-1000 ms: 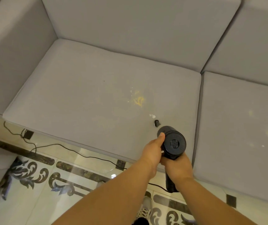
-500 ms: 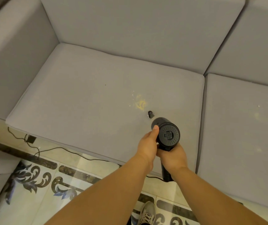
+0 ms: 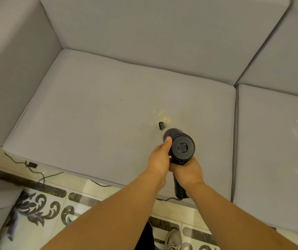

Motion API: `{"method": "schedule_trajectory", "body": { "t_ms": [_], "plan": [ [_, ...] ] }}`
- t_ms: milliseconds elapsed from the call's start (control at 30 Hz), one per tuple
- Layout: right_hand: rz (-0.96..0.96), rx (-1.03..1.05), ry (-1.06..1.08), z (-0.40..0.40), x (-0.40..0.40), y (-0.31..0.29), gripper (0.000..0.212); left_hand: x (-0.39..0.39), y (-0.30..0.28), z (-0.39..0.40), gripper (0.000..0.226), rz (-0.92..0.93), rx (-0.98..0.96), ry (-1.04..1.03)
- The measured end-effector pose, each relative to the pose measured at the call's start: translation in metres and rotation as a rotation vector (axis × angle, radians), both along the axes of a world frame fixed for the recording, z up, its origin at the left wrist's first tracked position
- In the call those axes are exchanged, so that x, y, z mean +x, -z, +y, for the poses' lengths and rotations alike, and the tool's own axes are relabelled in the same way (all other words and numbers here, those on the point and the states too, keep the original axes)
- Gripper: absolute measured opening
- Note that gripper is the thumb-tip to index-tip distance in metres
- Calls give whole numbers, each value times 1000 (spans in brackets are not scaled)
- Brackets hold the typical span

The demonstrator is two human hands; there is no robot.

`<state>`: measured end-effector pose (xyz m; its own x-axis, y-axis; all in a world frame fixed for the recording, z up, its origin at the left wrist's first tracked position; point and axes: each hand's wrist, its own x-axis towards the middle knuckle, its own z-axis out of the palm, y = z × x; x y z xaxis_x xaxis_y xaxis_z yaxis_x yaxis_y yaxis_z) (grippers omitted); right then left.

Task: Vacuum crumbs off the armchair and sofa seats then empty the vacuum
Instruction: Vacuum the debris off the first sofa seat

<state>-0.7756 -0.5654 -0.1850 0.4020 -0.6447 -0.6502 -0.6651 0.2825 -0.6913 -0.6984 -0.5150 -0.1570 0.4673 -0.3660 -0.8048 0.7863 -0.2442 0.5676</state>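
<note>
Now vac [image 3: 180, 148] in both-hand grip

Patterned tile floor [image 3: 42, 204] (glossy, seemingly)

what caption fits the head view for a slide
Both hands, left and right, hold a black vacuum, its nozzle at yellow crumbs on a grey sofa seat.

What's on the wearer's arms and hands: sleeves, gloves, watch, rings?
Nothing visible. Both forearms are bare up to the frame edge, no sleeve showing. The left hand and right hand are ungloved; no watch, band or ring shows on the visible sides. No markings.
</note>
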Motion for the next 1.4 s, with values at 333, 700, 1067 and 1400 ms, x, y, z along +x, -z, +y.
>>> {"method": "schedule_trajectory", "body": {
  "t_ms": [333, 700, 1067, 1400],
  "plan": [
    [34, 7, -38, 16, 43, -7, 44, 43, -5, 18, 36, -11, 24, 10],
    [82, -86, 58, 1, 43, -22, 35, 49, -14, -4, 41, 29, -31, 128],
    [94, -30, -60, -3, 66, -10, 34, 67, -9, 3, 46, 7, 8, 36],
    [133, -57, -63, -50, 61, -14, 33, 67, -12, -46, 42, 83, -7, 63]
  ]
}}
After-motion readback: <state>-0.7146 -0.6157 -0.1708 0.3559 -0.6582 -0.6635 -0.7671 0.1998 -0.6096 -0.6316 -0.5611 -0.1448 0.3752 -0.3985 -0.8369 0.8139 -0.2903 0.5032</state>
